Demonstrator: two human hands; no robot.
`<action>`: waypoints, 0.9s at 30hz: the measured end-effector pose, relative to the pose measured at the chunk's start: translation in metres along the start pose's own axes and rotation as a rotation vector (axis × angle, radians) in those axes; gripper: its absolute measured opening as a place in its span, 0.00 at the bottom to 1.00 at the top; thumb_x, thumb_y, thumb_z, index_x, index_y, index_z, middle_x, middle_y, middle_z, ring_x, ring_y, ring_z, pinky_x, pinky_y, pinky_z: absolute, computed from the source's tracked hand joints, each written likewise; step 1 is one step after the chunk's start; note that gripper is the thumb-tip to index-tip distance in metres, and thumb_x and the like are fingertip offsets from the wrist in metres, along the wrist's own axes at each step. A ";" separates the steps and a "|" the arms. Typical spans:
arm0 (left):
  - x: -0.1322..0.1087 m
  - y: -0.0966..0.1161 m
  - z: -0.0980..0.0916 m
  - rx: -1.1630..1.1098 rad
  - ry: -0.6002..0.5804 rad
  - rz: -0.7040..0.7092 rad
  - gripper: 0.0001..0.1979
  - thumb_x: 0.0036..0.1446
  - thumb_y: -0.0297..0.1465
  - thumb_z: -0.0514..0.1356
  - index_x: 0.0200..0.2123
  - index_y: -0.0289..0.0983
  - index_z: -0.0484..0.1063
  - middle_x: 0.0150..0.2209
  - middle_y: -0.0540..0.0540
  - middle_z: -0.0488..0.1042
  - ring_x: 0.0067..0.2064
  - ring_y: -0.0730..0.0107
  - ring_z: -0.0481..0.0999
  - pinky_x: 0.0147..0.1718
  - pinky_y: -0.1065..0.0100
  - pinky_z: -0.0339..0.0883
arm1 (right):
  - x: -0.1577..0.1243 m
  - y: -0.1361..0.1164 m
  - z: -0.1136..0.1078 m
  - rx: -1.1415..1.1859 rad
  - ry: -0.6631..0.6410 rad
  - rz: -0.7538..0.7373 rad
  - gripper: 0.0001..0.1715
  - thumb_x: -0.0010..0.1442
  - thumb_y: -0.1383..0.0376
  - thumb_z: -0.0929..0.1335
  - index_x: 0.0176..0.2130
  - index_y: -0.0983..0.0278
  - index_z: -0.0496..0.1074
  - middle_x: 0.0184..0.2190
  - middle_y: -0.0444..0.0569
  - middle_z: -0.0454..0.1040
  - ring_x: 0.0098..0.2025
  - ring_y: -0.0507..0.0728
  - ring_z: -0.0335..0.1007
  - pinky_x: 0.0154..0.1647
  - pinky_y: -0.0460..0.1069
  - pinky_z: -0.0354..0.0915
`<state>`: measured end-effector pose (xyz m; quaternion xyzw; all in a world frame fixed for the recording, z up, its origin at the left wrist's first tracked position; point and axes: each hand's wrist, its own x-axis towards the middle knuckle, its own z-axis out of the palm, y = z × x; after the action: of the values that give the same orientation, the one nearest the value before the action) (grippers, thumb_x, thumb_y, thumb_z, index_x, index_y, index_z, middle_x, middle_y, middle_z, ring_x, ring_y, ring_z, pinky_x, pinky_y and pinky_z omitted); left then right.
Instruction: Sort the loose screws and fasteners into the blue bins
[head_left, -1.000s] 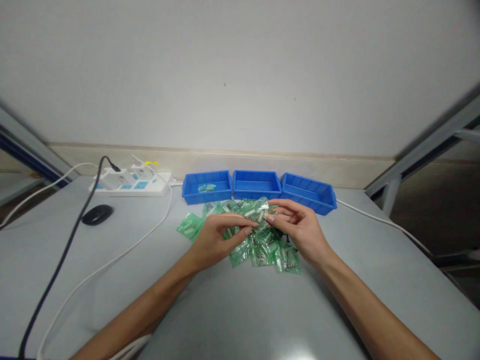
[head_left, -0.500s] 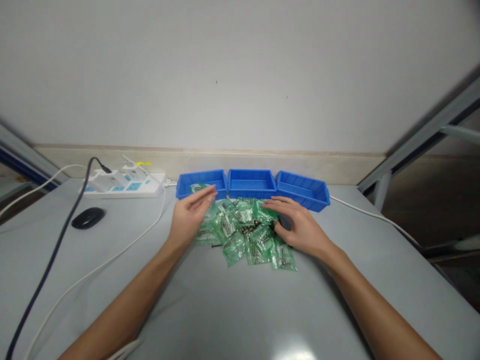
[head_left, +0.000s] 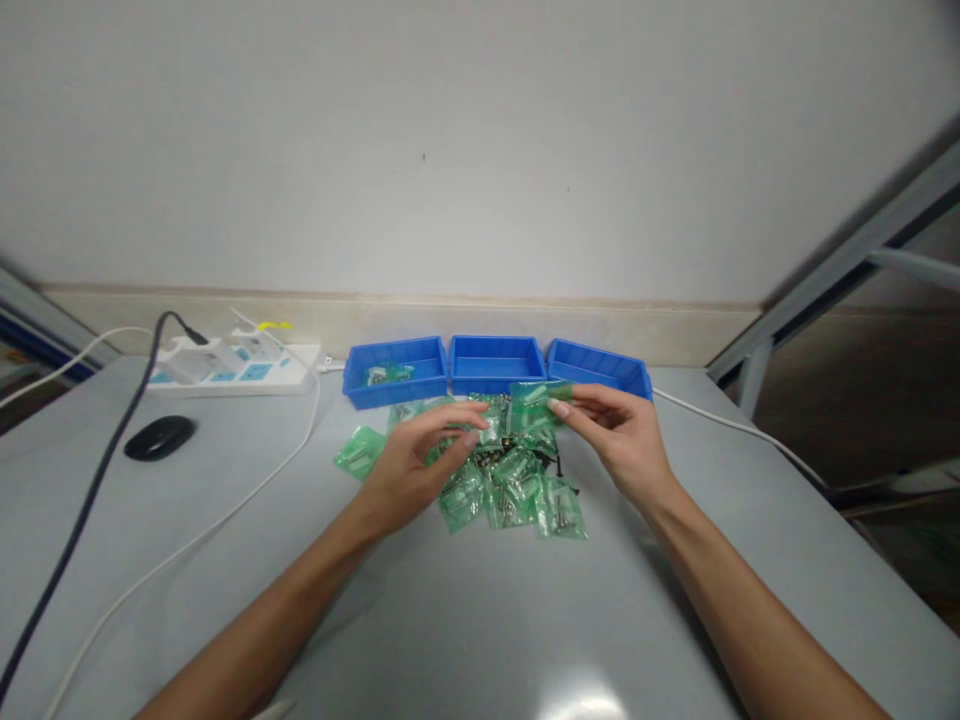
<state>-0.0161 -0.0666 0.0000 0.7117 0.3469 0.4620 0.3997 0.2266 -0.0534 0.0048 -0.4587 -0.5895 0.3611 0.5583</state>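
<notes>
Between the thumb and fingers of my right hand (head_left: 619, 435) is a small green plastic bag (head_left: 531, 408), raised just above the pile's far right part. My left hand (head_left: 420, 455) hovers over the left side of the pile, thumb and fingers apart, holding nothing. Beneath both hands lies a heap of green zip bags (head_left: 517, 490) with metal screws inside. Loose dark screws (head_left: 491, 457) show in the middle of the heap. One green bag (head_left: 360, 452) lies at the left edge, partly behind my left hand. Inside the left blue bin (head_left: 395, 397) rests a green bag of hardware.
A middle blue bin (head_left: 497, 387) and a right blue bin (head_left: 600, 352) stand behind the heap. To the left are a white power strip (head_left: 289, 375), a black mouse (head_left: 160, 438) and trailing cables. The wall (head_left: 480, 200) rises behind the table.
My left hand has come back from the left bin toward the heap, uncovering the bag in that bin. My right hand has lifted a green bag. A bag now shows at the heap's left edge.
</notes>
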 end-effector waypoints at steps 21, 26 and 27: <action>0.011 -0.019 -0.025 -0.240 0.362 -0.225 0.36 0.56 0.35 0.67 0.66 0.38 0.60 0.59 0.38 0.71 0.59 0.56 0.73 0.61 0.54 0.66 | -0.003 0.017 -0.007 -0.635 -0.418 -0.399 0.32 0.51 0.76 0.65 0.54 0.60 0.74 0.55 0.50 0.75 0.61 0.64 0.65 0.62 0.65 0.62; 0.009 -0.015 -0.019 -0.184 0.312 -0.209 0.33 0.56 0.36 0.66 0.63 0.35 0.63 0.54 0.37 0.76 0.56 0.55 0.75 0.59 0.53 0.67 | -0.001 0.021 -0.006 -0.668 -0.387 -0.474 0.20 0.61 0.73 0.64 0.48 0.59 0.78 0.47 0.49 0.80 0.56 0.63 0.70 0.56 0.63 0.67; 0.008 -0.013 -0.016 -0.163 0.289 -0.204 0.31 0.57 0.36 0.66 0.62 0.35 0.65 0.53 0.37 0.76 0.55 0.56 0.75 0.59 0.53 0.67 | -0.001 0.020 -0.006 -0.649 -0.351 -0.494 0.19 0.62 0.73 0.64 0.48 0.59 0.78 0.46 0.49 0.81 0.55 0.63 0.71 0.55 0.63 0.68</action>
<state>-0.0304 -0.0500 -0.0040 0.5643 0.4325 0.5431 0.4468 0.2353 -0.0485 -0.0133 -0.3873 -0.8502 0.0853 0.3463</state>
